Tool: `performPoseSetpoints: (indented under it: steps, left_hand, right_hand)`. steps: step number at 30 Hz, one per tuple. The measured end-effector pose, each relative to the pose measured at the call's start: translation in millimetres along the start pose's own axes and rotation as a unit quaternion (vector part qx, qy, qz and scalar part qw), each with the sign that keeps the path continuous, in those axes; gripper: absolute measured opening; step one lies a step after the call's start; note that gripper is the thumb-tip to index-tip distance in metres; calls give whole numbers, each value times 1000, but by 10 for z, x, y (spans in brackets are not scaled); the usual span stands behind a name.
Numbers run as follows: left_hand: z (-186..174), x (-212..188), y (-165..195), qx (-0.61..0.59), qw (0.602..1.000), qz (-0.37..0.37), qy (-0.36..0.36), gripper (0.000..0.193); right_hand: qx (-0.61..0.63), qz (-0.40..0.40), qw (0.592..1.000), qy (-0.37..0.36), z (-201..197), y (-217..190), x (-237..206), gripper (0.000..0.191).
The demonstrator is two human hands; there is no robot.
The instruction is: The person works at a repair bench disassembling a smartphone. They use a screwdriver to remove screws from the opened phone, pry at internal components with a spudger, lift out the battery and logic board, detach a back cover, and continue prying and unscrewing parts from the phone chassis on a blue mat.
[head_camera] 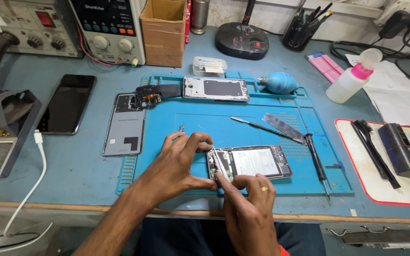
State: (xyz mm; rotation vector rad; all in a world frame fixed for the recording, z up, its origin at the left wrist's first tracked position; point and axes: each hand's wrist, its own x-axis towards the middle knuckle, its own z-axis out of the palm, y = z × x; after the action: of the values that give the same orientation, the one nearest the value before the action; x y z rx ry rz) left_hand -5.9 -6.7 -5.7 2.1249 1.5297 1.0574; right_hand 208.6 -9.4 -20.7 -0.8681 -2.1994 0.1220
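Two bare hands work on an opened smartphone (250,163) lying on a blue repair mat (191,123) near the counter's (81,166) front edge.

The left hand (179,161) arches over the phone's left end, fingertips pressed to its frame, its grip closed on the edge. The right hand (247,204) pinches tweezers (220,166), tips down in the exposed board area; what they touch is probably a small part, too fine to tell. Behind lie a grey back cover (124,125), a second phone frame (216,88), a metal spudger (257,125), a screwdriver (316,159) and a blue air blower (281,82). A dark phone (67,103) lies off the mat, left.
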Motion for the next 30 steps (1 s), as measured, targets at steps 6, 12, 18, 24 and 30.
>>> performPoseSetpoints:
  steps: [6, 12, 18, 24, 30]
  left_hand:
    - [-1, 3, 4, 14, 1000, -4, 1, 87]
    - [-24, -4, 29, 6, 1000, -25, -9, 96]
    - [-37, 52, 15, 5, 999, -32, -3, 59]
    - [6, 167, -11, 13, 995, -99, -7, 35]
    - [-1, 294, -60, 17, 984, -176, -23, 26]
  right_hand:
    - [-12, 13, 999, 26, 67, 17, -90, 51]
    - [0, 38, 999, 27, 40, 38, -80, 49]
    - [77, 78, 994, 6, -87, 145, -33, 43]
    - [208, 151, 966, 18, -310, 515, 155, 36]
    - [209, 170, 963, 21, -401, 834, 351, 32]
